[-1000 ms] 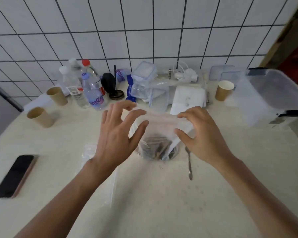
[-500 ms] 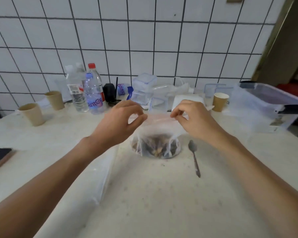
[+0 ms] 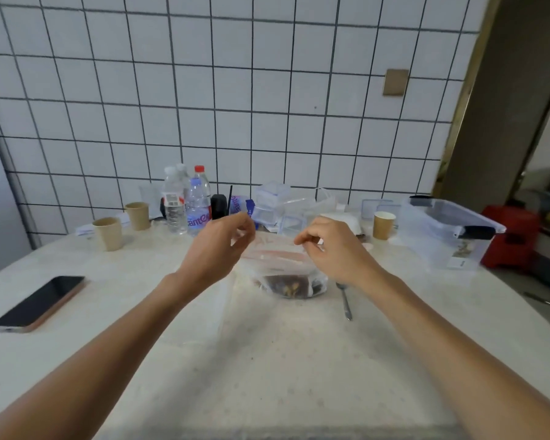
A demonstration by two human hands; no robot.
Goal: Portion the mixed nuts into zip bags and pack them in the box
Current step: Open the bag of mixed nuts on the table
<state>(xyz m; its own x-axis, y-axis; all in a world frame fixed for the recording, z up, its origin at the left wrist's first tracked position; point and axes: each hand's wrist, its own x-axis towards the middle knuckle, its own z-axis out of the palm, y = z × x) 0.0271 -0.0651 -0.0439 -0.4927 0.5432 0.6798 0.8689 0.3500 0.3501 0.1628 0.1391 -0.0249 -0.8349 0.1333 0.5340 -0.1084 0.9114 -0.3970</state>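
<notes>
Head view shows us both hands raised over the pale desk [image 3: 267, 360], each pinching an upper corner of a clear zip bag [image 3: 277, 262]: the left hand [image 3: 216, 249] has thumb and fingertips closed on the bag's left top edge, the right hand [image 3: 331, 249] curls its fingers round the right top edge. We see the bag hanging between them, its thin film crumpled and cloudy, a pinkish seal strip running across near the mouth. Its bottom sags onto the desk, weighted by a dark clump of mixed nuts [image 3: 288, 285] with a few lighter pieces among them. Just to the right of the bag lies a metal spoon [image 3: 345, 301], its bowl toward the right wrist. Further right stands the clear plastic box [image 3: 448, 236] with dark latches. A dark phone [image 3: 40, 301] lies well to the left, and paper cups [image 3: 107, 233] and water bottles [image 3: 197, 201] stand near the tiled wall
</notes>
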